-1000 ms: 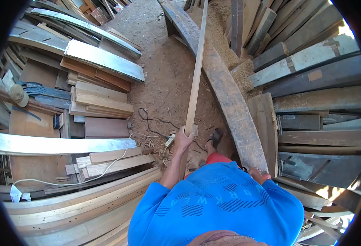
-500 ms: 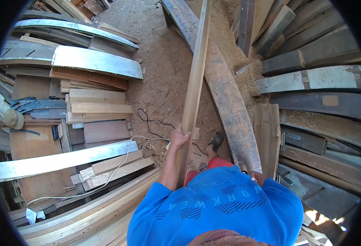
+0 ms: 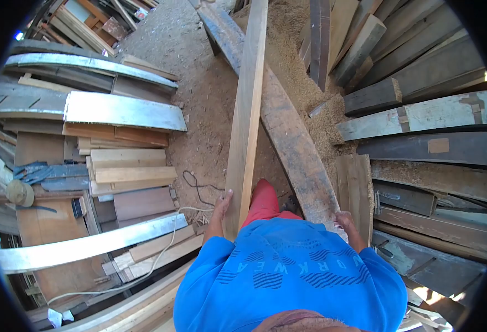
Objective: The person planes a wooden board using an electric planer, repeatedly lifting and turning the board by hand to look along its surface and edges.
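Note:
A long, smooth wooden beam [image 3: 240,127] runs forward from beside my body, its broad face and narrow edge both showing. My left hand [image 3: 220,211] grips the near part of it from the left side, thumb up along the edge, the other fingers mostly hidden. Under the far part of the beam slants a worn, stained bench plank [image 3: 299,144]. At its near right corner is my right hand [image 3: 345,221], fingers bent and small in view; I cannot tell whether they hold anything.
Stacked boards [image 3: 132,166] and a long pale board [image 3: 94,238] lie to the left, with a white cord [image 3: 168,254] across them. A dark cord [image 3: 199,191] loops on the dirt floor. Heavy timbers [image 3: 420,146] fill the right side, beside sawdust [image 3: 296,72].
The beam has turned so its broad face shows more, and its far end has shifted left. My left hand has moved left and nearer my body; my right hand has come forward to the bench corner.

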A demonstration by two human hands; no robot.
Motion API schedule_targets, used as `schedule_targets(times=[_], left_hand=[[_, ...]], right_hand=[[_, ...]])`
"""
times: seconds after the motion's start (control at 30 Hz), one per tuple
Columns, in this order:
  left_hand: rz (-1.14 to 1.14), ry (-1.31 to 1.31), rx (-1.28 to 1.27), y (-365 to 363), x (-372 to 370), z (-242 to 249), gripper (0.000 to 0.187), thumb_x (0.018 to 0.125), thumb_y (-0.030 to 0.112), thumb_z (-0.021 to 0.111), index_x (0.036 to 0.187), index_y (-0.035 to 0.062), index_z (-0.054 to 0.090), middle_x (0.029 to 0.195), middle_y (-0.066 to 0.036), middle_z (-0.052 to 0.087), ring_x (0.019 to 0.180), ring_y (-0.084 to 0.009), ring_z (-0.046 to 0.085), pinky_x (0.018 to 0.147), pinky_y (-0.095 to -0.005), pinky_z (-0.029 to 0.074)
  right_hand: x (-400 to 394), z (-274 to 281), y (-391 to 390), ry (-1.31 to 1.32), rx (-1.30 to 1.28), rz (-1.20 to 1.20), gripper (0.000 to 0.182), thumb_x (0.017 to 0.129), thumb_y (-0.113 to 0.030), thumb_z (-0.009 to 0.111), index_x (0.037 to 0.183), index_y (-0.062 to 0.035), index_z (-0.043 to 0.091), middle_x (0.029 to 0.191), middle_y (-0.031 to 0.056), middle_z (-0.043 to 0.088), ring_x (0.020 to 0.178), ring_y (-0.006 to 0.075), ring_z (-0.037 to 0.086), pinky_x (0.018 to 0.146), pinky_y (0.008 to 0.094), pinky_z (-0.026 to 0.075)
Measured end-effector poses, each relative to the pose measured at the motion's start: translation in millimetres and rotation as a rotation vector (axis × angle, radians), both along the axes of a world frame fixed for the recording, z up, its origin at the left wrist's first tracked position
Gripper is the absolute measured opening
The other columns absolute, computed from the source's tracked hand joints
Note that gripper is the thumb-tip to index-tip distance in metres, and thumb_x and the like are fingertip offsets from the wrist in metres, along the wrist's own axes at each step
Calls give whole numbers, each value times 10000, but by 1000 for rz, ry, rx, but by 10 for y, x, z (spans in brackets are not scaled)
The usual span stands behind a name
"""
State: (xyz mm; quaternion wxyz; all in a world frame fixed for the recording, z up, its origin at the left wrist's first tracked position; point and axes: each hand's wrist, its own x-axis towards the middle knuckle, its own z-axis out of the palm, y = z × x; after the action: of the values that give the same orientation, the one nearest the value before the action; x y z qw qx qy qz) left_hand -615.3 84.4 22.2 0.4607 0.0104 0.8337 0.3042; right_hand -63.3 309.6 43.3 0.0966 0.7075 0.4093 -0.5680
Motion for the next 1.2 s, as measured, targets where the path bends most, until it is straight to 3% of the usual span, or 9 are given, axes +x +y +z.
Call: schedule_targets(times=[0.1, 0.2, 0.37, 0.63, 0.77, 0.87, 0.97, 1.1, 1.2], left_hand=[[9, -139, -30, 259, -133, 444, 1196, 813, 713, 716, 1551, -113, 266, 1526, -273, 452, 1404, -361, 464, 1130, -459, 391], [-33, -306, 72, 448, -642, -112, 1210, 804, 740, 704, 1565, -89, 260, 1529, -255, 455, 1392, -357, 476, 1128, -451, 395], [-140, -6, 12, 1592, -1141, -388, 1157, 826, 768, 638, 1536, -93, 333, 1527, -256, 461, 1415, -363, 448, 1160, -438, 360], [-317, 145, -26, 2959, -1673, 157, 1070, 893, 755, 528, 1482, -129, 402, 1487, -340, 473, 1418, -442, 446, 1174, -455, 355], [-327, 185, -7, 2882, -1872, -153, 1021, 897, 753, 523, 1452, -103, 472, 1440, -345, 519, 1380, -440, 492, 1146, -459, 385], [-318, 20, 57, 2783, -2076, -505, 977, 891, 764, 530, 1408, -64, 554, 1380, -317, 586, 1326, -399, 552, 1110, -448, 413], [-290, -122, 118, 2874, -2186, -431, 942, 886, 782, 525, 1358, -27, 627, 1298, -265, 657, 1253, -334, 603, 1067, -421, 439], [-305, -148, 84, 2970, -2248, -54, 938, 893, 794, 505, 1314, -29, 663, 1238, -212, 693, 1194, -268, 622, 1036, -382, 453], [-260, -172, 124, 2644, -2247, -719, 943, 911, 784, 487, 1309, -54, 655, 1241, -215, 691, 1195, -267, 622, 1038, -379, 449]], right_hand=[[-205, -26, 111, 47, 77, -70, 341, 1002, -336, 576, 1065, -17, 679, 865, 108, 726, 644, 186, 682, 542, 352, 527], [-706, -3, 423, 152, 81, -177, 349, 1005, -333, 578, 1115, -14, 666, 881, 108, 730, 664, 183, 685, 557, 350, 539], [-2004, -190, 1479, 272, 243, -158, 346, 1004, -333, 582, 1069, -8, 682, 840, 89, 718, 646, 184, 663, 578, 349, 546], [-4460, -52, 3662, 309, 617, 340, 375, 1007, -373, 593, 817, -55, 649, 683, 15, 602, 616, 120, 561, 567, 307, 454], [-5403, -69, 4336, 425, 719, -2, 432, 1015, -477, 594, 1073, -54, 660, 862, 19, 670, 736, 138, 603, 651, 306, 492], [-5843, 123, 4627, 592, 485, -105, 512, 1002, -502, 616, 1213, -35, 629, 1002, 37, 693, 806, 150, 636, 674, 308, 508], [-6081, -113, 4789, 444, 383, -109, 611, 961, -476, 678, 1270, 46, 609, 1104, 154, 705, 944, 227, 693, 734, 341, 566], [-6275, -6, 4490, 688, 366, -431, 565, 923, -382, 751, 1227, 72, 609, 1115, 164, 705, 972, 224, 702, 798, 351, 586], [-6193, -51, 4413, 595, 450, -402, 535, 896, -333, 783, 1195, 76, 614, 1105, 160, 712, 944, 232, 711, 791, 366, 592]])
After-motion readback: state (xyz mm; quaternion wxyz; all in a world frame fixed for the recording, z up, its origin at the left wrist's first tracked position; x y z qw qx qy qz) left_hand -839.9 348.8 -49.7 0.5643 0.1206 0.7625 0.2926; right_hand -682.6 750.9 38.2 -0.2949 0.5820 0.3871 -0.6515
